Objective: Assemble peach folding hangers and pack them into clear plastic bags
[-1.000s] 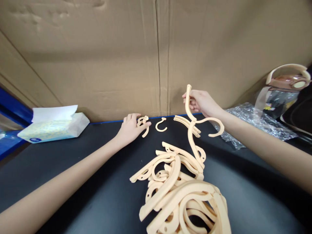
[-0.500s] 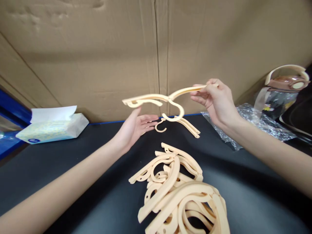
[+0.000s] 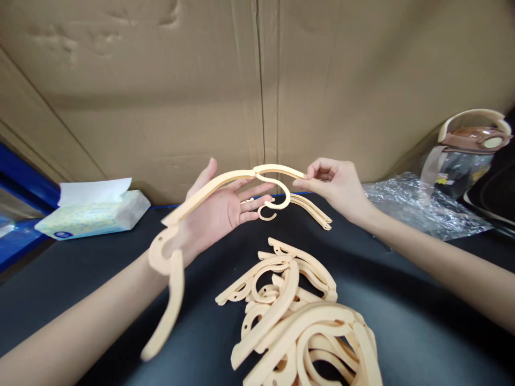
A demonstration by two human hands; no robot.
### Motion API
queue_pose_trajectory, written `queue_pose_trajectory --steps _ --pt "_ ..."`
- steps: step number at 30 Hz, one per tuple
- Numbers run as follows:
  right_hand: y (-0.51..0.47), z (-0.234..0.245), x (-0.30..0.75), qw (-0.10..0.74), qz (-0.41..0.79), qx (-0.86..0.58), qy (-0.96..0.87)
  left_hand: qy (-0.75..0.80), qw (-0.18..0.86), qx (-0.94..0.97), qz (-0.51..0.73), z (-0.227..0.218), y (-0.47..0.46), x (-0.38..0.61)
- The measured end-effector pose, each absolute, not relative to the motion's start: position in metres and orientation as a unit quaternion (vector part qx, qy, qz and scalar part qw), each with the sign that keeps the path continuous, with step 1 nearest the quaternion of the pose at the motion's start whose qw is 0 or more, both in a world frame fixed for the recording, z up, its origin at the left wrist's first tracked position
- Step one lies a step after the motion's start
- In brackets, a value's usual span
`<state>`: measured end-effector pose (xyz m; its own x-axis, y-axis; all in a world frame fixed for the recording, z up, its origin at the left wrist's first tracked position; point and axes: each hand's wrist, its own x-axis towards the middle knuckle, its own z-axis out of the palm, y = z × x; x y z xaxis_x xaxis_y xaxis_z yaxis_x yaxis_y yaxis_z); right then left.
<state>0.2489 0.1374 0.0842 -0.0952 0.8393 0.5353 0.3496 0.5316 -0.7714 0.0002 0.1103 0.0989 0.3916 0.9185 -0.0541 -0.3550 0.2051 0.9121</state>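
A cream plastic folding hanger [image 3: 209, 192] with a hook in its middle hangs in the air above the black table [image 3: 64, 279]. My right hand [image 3: 336, 185] pinches its right end. My left hand [image 3: 219, 206] lies palm up beneath it with the fingers stretched out; one arm of the hanger rests across the palm and its hinged end droops down past my wrist. A loose cream hook [image 3: 266, 213] sits on the table just behind my left fingers. In front of me lies a pile of cream hanger parts [image 3: 298, 316].
A cardboard wall [image 3: 257, 86] closes off the back. A tissue pack [image 3: 94, 212] lies at the left, crinkled clear plastic [image 3: 418, 201] and a bottle with a brown lid [image 3: 469, 147] at the right. A few flat hanger arms [image 3: 316, 210] lie behind my right hand.
The hanger came down and swung left across my left palm, and its left arm unfolded and now droops past my wrist. My right hand dropped lower with it.
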Motion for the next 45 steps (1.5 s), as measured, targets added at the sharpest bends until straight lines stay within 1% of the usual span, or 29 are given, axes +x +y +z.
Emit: queue_pose_trajectory --steps 2,5,10,14,19,23,27,30,33,37,45 --pt "0.136 0.083 0.249 0.506 0.185 -0.44 -0.719 0.323 0.718 0.432 0.44 0.102 0.108 0.003" --pt "0.131 0.083 0.249 0.468 0.104 -0.469 -0.742 0.367 0.717 0.421 0.416 0.102 0.106 0.007" --pt "0.121 0.086 0.244 0.347 0.012 -0.496 -0.796 0.411 0.707 0.43 0.382 0.093 0.107 0.011" --pt "0.115 0.096 0.233 0.246 -0.04 -0.471 -0.846 0.429 0.728 0.432 0.314 0.101 0.104 0.015" --pt "0.112 0.106 0.218 0.129 -0.059 -0.441 -0.886 0.451 0.729 0.426 0.29 0.118 0.101 0.019" --pt "0.125 0.104 0.218 0.07 -0.021 -0.462 -0.884 0.467 0.702 0.441 0.307 0.12 0.096 0.029" --pt "0.152 0.098 0.241 0.044 0.015 -0.534 -0.844 0.479 0.668 0.465 0.328 0.128 0.09 0.038" --pt "0.167 0.084 0.261 0.046 -0.019 -0.619 -0.784 0.481 0.653 0.457 0.365 0.145 0.09 0.04" --pt "0.169 0.067 0.269 0.033 -0.04 -0.669 -0.741 0.478 0.666 0.429 0.38 0.161 0.095 0.041" --pt "0.165 0.054 0.264 0.016 -0.033 -0.669 -0.743 0.465 0.691 0.394 0.389 0.165 0.104 0.04" --pt "0.158 0.056 0.254 0.007 -0.012 -0.643 -0.766 0.445 0.712 0.359 0.407 0.156 0.108 0.032"
